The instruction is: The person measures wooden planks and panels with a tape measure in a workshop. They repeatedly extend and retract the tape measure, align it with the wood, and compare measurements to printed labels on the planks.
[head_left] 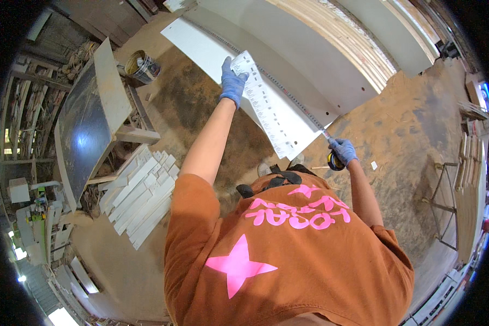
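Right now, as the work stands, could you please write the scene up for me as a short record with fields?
Left hand: blue-gloved left hand holding a long printed paper strip over the panel
Right hand: blue-gloved right hand gripping a tape measure
Blade: the blade is drawn out, running lengthwise along the panel
Workpiece: long white panel; whether the blade touches it is unclear
Left side: pile of white boards
Upper left: bucket
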The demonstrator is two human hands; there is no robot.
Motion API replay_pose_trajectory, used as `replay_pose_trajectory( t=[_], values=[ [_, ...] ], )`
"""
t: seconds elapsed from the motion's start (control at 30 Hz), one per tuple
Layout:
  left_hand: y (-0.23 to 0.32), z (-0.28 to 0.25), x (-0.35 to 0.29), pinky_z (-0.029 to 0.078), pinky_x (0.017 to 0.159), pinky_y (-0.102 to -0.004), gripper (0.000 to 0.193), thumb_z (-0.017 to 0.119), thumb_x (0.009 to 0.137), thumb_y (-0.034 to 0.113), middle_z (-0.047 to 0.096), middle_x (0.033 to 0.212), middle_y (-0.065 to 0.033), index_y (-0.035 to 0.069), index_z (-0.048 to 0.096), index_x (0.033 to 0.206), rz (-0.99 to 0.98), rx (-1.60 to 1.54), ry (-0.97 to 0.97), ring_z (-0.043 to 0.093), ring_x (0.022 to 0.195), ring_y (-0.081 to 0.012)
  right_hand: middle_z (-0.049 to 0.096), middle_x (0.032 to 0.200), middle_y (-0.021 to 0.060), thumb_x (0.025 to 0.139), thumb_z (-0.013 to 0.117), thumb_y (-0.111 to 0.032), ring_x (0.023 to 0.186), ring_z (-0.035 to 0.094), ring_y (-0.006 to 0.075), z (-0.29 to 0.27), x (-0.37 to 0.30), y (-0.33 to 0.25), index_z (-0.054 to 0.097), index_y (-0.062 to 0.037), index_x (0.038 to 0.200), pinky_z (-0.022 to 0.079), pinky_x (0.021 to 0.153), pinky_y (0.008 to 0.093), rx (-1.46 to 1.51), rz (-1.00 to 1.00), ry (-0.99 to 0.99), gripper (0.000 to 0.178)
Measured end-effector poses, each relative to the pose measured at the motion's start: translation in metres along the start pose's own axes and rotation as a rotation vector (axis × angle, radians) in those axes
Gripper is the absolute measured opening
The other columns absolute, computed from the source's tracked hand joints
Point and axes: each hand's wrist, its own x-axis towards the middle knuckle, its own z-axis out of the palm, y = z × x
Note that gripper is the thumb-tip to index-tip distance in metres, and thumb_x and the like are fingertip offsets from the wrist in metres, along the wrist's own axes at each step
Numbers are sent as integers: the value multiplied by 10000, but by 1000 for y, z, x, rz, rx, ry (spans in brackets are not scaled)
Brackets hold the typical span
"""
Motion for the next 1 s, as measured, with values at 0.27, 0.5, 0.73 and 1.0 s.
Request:
replay_pose_trajectory(
  t=[0.27,0.5,0.73,1.0],
  values=[
    [-31,-24,26,409,984,-376,924,762,701,121,422,1321,-232,106,188,1425,-74,427,97,501,1152,-338,645,722,121,840,563,-467,683,611,228,0,2,4,694,-38,832,471,676,345,35,37,-17,449],
    [-59,-51,-30,367,1030,-398,845,749,732,163,376,1370,-219,93,250,1410,-75,521,201,416,1237,-341,623,697,92,841,589,-423,659,570,176,3,5,8,686,0,841,450,645,315,62,31,-26,433],
    [-80,-12,-107,418,958,-356,847,721,753,70,360,1343,-313,5,193,1412,-362,-24,203,488,1141,-295,614,688,60,853,596,-388,636,537,140,5,8,14,685,15,831,432,617,286,169,29,-54,414],
    [-101,4,-116,479,839,-303,783,715,749,6,562,1131,-177,-31,239,1370,-382,1,186,569,996,-218,603,680,45,861,596,-367,629,524,127,5,9,13,687,11,824,423,606,275,157,28,-54,390]
  ],
)
